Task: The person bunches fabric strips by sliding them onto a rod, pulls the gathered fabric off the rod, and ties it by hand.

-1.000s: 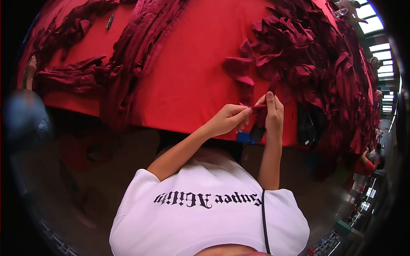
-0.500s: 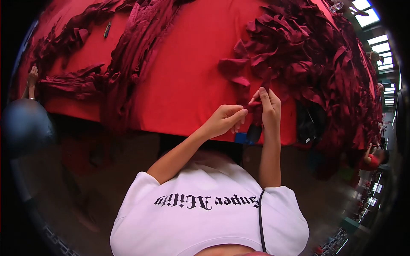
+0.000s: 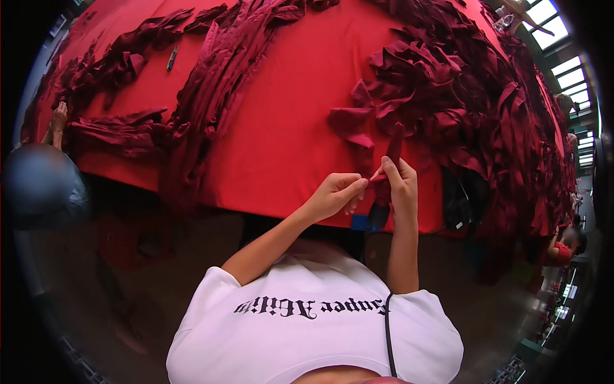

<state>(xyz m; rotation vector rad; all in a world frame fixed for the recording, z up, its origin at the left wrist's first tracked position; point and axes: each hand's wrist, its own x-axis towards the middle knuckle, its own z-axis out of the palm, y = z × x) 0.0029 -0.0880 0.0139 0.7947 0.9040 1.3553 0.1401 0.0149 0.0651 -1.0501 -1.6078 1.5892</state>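
Note:
Both hands are over the front edge of the red-covered table. My left hand is closed, its thumb and index finger pinched at the left edge of a small piece of dark red fabric. Beside it, my right hand grips the same fabric between thumb and fingers, with a pointed end sticking up above the thumb. A dark object hangs just below the fabric, next to a blue item. Behind the hands lies a large heap of dark red fabric.
A long bundle of dark red fabric crosses the table on the left. Near it lies a small cutter. A black bag sits at the right front edge. Another person's hand rests at the far left.
The view has shifted slightly, so table and hands appear lower. Both hands keep hold of the fabric, and its pointed end now stands out more above my right thumb.

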